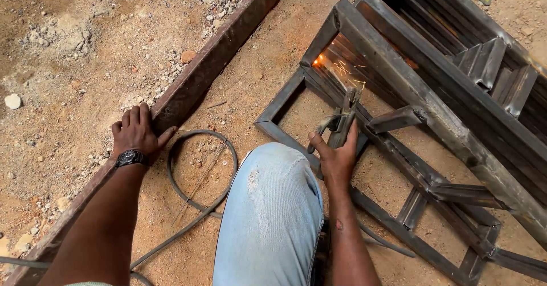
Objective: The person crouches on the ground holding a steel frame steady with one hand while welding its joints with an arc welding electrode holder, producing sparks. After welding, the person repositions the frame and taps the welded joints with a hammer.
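Bare reddish earth strewn with gravel and small stones serves as the workshop floor here, with a welded steel frame point(433, 121) of angle and flat bar lying across its right side. The person crouches over it, one knee in pale, worn jeans point(270, 212) filling the lower middle of the view.

The right hand point(336, 155) is clamped around a welding electrode holder point(343, 118), whose rod reaches up and left to the frame's upper joint, where an orange arc and a spray of sparks point(319, 61) flare. The left hand point(135, 132), a dark wristwatch point(131, 158) on its wrist, rests with fingers spread and closed on nothing atop a long rusty steel bar point(211, 64) that runs diagonally towards the floor's top edge.

The holder looks light and rigid — best gripped at its handle, well back from the hot tip. The frame seems heavy, stiff and sharp-edged, and likely hot near the joint. A dark cable point(196, 197) loops loosely on the earth between bar and knee, beside thin spare rods point(199, 183).

The glare hides the weld itself — the rod's tip cannot be made out. The frame runs off the right and bottom edges, and the knee covers part of its near rail.
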